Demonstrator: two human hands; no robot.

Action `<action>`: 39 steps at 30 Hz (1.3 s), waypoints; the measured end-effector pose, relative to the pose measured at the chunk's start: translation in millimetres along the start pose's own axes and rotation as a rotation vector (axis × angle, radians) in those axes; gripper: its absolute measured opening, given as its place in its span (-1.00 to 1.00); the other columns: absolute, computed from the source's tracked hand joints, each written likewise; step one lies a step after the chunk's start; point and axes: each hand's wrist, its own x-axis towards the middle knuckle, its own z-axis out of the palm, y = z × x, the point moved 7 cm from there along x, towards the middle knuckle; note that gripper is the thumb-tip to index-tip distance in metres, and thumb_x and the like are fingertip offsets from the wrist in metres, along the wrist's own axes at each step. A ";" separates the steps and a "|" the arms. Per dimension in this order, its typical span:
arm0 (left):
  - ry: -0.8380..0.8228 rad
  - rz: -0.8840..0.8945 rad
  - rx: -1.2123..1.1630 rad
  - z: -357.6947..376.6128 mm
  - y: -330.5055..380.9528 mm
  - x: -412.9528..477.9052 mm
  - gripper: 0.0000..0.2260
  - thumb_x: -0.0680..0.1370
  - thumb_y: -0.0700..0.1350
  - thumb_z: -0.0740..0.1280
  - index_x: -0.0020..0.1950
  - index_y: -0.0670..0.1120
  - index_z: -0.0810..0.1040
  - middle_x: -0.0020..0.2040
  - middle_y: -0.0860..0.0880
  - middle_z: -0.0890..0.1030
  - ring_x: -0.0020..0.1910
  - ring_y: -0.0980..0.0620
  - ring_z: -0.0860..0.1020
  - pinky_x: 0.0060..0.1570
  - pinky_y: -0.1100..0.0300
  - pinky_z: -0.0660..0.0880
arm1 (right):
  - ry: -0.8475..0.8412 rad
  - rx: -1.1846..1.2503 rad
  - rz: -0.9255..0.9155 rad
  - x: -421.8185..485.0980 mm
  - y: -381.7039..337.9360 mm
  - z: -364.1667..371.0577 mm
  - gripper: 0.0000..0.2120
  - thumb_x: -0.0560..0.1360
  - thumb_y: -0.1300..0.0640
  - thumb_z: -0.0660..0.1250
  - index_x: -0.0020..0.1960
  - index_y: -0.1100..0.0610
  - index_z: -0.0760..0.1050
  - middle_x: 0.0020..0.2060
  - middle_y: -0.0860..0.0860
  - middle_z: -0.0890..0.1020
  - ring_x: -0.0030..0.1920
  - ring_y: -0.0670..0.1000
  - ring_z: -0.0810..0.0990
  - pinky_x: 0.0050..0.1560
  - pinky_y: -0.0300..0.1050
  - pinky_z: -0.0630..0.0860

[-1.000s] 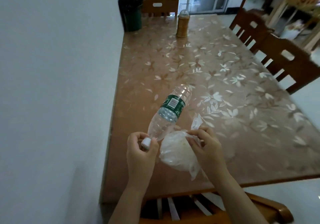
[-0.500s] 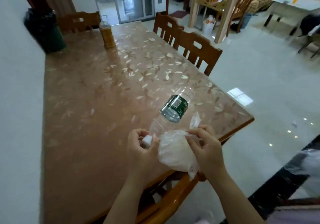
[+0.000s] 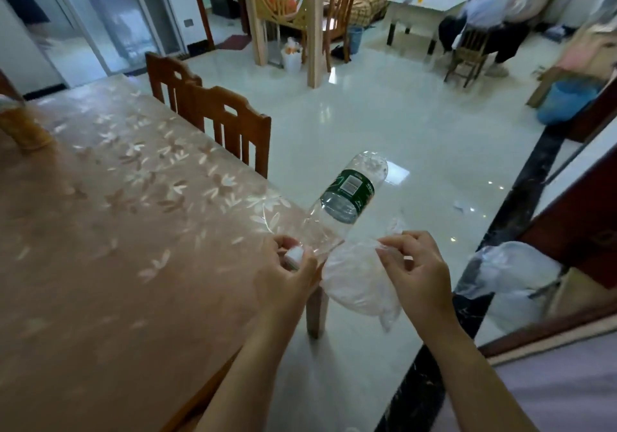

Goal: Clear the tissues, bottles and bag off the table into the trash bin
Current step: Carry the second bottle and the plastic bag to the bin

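Left hand: our left hand (image 3: 289,273) is curled shut around the capped neck of a clear plastic bottle (image 3: 347,199), white cap tucked against the fingers (image 3: 283,243), body tilted up and away past the table's near right corner.

Right hand: our right hand (image 3: 419,273) pinches the gathered top of a thin translucent bag (image 3: 355,281) between thumb and fingertips; the bag hangs below, just beside the left hand and touching the bottle's neck.

Table: the floral-covered table (image 3: 117,231) shows no tissues; 1 amber bottle (image 3: 23,127) stands at its far left edge, half cut off by the frame.

Bin: we see a blue bucket-like container (image 3: 569,101) far off on the right, and a bag-lined shape (image 3: 507,278) close by on the right; we cannot tell which is the trash bin.

Step, as we judge it: both items are off the table and carried toward a bin; the amber bottle is not yet cleared.

Risk 1: the bottle is held only at its neck, so its long body could swing and slip out.

Risk 2: the bag is held by a light pinch; if the film slides, its contents may spill on the glossy floor (image 3: 384,124).

Risk 3: the chairs (image 3: 230,124) beside the table's right edge could catch an elbow.
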 end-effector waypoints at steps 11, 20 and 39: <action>-0.137 0.045 0.077 152.0 29.4 40.0 -0.87 0.44 -0.17 0.37 -0.13 0.00 0.44 -0.29 -0.16 0.55 -0.39 0.04 0.49 -0.42 0.48 0.34 | 0.125 -0.099 0.030 76.3 81.4 -83.6 -0.90 0.40 0.38 0.39 -0.11 0.25 0.60 -0.19 0.01 0.45 -0.08 -0.43 0.43 -0.19 -0.56 0.38; -0.206 -0.015 -0.041 285.1 17.5 128.6 -0.79 0.44 -0.26 0.35 -0.18 0.02 0.39 -0.24 -0.14 0.46 -0.40 0.05 0.38 -0.41 0.41 0.34 | 0.154 -0.155 0.096 183.8 157.1 -103.8 -0.95 0.41 0.35 0.38 -0.13 0.26 0.59 -0.18 -0.09 0.43 -0.15 -0.37 0.48 -0.20 -0.56 0.38; -0.150 0.075 -0.069 437.7 53.8 365.7 -0.78 0.43 -0.22 0.39 -0.14 0.05 0.41 -0.15 -0.13 0.50 -0.29 0.01 0.45 -0.29 0.32 0.38 | 0.055 -0.128 0.081 479.2 238.5 -44.9 -0.92 0.43 0.32 0.38 -0.10 0.18 0.60 -0.16 -0.02 0.47 -0.13 -0.27 0.48 -0.18 -0.51 0.37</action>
